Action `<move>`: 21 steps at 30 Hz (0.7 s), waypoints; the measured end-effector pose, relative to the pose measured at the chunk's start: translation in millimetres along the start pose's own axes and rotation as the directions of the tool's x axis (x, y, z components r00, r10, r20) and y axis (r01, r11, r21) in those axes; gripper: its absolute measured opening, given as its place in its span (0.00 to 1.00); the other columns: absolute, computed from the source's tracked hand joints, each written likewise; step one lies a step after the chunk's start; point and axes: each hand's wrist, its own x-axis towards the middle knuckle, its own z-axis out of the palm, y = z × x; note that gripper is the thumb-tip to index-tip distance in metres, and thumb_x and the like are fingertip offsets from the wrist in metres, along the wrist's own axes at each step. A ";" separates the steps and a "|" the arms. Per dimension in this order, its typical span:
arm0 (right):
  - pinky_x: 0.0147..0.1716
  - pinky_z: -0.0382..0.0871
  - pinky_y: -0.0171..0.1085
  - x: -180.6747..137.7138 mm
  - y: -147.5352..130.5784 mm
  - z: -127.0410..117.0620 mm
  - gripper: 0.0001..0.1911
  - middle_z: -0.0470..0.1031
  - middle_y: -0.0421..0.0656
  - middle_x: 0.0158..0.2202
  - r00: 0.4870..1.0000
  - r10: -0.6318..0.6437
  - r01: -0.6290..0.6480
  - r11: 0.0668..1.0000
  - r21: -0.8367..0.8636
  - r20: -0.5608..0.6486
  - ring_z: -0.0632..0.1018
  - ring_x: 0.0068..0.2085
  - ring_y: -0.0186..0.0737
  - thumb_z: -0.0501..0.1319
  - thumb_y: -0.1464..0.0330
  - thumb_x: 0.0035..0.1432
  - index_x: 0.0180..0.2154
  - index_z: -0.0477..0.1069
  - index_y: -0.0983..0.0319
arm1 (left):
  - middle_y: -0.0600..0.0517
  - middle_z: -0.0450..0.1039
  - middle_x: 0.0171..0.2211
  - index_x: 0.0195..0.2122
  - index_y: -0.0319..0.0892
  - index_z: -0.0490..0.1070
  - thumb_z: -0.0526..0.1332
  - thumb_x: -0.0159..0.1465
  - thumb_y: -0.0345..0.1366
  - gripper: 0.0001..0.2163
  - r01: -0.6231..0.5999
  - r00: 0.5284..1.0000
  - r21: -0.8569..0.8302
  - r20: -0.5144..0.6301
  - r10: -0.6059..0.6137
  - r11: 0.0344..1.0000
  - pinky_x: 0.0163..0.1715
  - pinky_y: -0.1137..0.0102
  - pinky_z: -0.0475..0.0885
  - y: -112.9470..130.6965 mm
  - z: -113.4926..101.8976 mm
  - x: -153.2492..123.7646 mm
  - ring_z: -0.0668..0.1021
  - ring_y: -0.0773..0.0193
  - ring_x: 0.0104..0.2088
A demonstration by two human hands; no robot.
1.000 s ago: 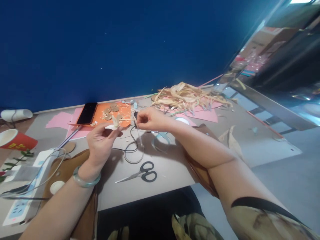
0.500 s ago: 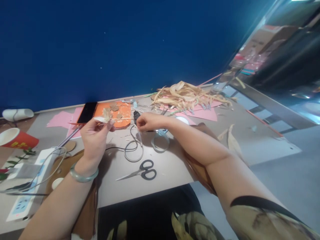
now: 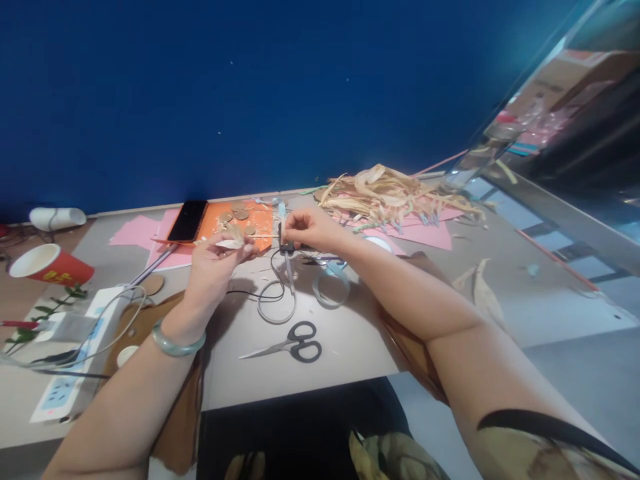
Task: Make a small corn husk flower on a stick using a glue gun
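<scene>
Pale dried corn husk (image 3: 231,237), shaped like a small bloom, is pinched in the fingers of my left hand (image 3: 215,263). A thin straight stick (image 3: 263,236) runs from that husk towards my right hand (image 3: 305,229). The fingertips of my right hand are pressed together at the stick's far end, beside a small black piece with a cable (image 3: 287,247); what they grip is too small to make out. Scissors with black handles (image 3: 303,341) lie on the table below both hands. Two pale loops of tape or cord (image 3: 277,319) lie between the hands and the scissors.
A heap of dried husk strips (image 3: 385,190) lies on pink paper at the back right. Behind my left hand are a phone (image 3: 188,221) and an orange sheet (image 3: 213,223) with small round discs. A red paper cup (image 3: 65,265) and a power strip (image 3: 60,393) with cables stand left.
My right hand has risen slightly, its fingers now more visible, and the black piece shows lower beneath it. My left hand has tipped the husk lower. The whole view has shifted slightly.
</scene>
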 end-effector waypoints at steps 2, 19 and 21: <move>0.23 0.66 0.29 0.8 -0.8 0.2 0.05 0.74 0.39 0.22 0.997 -0.013 0.014 1.000 0.023 -0.077 0.72 0.22 0.29 0.64 0.71 0.47 0.24 0.69 0.65 | 0.50 0.79 0.31 0.29 0.37 0.74 0.74 0.45 0.37 0.14 0.034 0.999 0.007 0.026 -0.035 0.999 0.37 0.64 0.80 -2.0 -0.5 -0.1 0.82 0.62 0.30; 0.25 0.66 0.30 -4.5 -9.1 8.6 0.08 0.75 0.39 0.25 0.912 -0.181 0.256 0.952 0.168 -0.369 0.70 0.23 0.27 0.64 0.67 0.51 0.26 0.67 0.63 | 0.50 0.80 0.30 0.34 0.38 0.78 0.71 0.53 0.38 0.11 0.048 0.992 0.078 0.110 -0.056 0.996 0.39 0.66 0.79 -4.7 0.6 -6.2 0.82 0.62 0.31; 0.24 0.66 0.30 -8.2 -11.1 12.0 0.09 0.75 0.38 0.25 0.923 -0.172 0.239 0.957 0.162 -0.344 0.71 0.23 0.28 0.65 0.66 0.51 0.26 0.67 0.63 | 0.49 0.80 0.29 0.34 0.38 0.78 0.71 0.53 0.38 0.11 0.059 0.992 0.080 0.105 -0.068 0.995 0.38 0.65 0.79 -4.0 1.6 -7.8 0.82 0.61 0.31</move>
